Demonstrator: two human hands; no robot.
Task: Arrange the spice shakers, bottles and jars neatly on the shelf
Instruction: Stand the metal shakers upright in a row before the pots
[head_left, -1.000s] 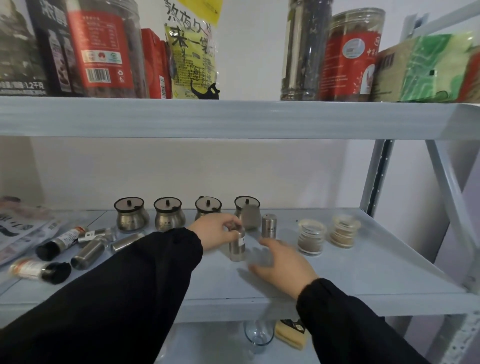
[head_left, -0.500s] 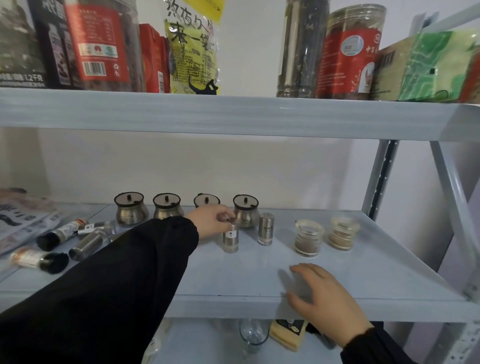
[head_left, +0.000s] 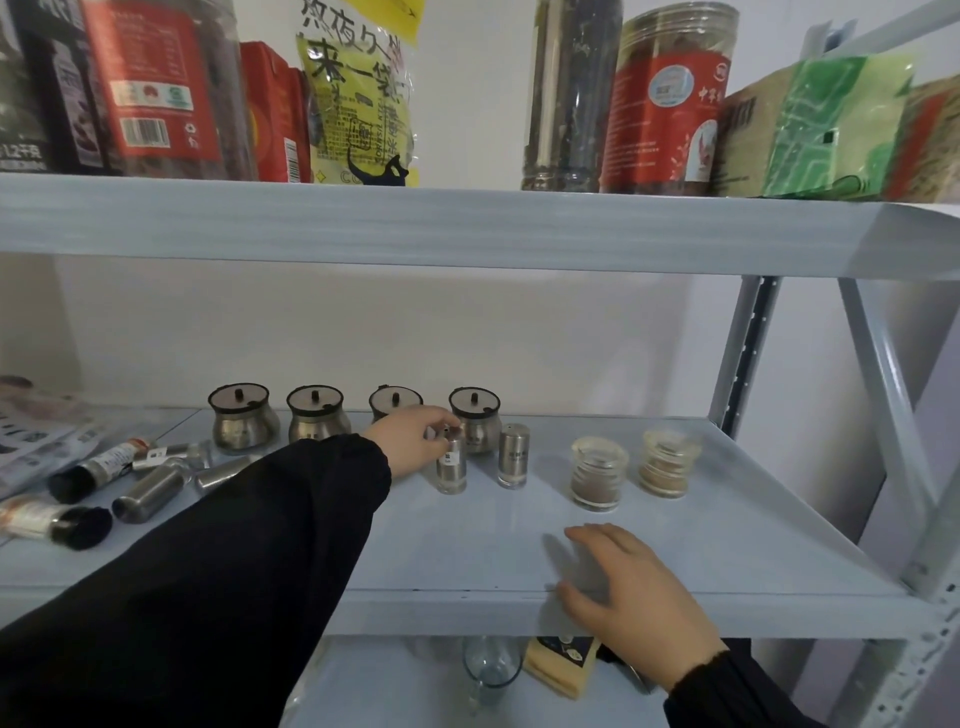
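Left hand (head_left: 410, 439) pinches the top of a steel shaker (head_left: 451, 465) standing upright mid-shelf (head_left: 727, 545). A second shaker (head_left: 513, 454) is just beside it on the right, and lidded pots (head_left: 243, 423) line the back edge. Right hand (head_left: 631, 592) lies flat, fingers spread, at the front edge, with a strip of bare shelf between it and the shakers.

The upper shelf (head_left: 467, 223) carries red-labelled tubs (head_left: 150, 88), a yellow bag (head_left: 358, 93) and a green packet (head_left: 831, 119). Lower down, a glass (head_left: 491, 670) stands beside a yellow packet (head_left: 556, 673).

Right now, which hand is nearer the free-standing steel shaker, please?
Left. The left hand grips the white-labelled shaker beside the free-standing steel shaker; the right hand is at the shelf's front edge.
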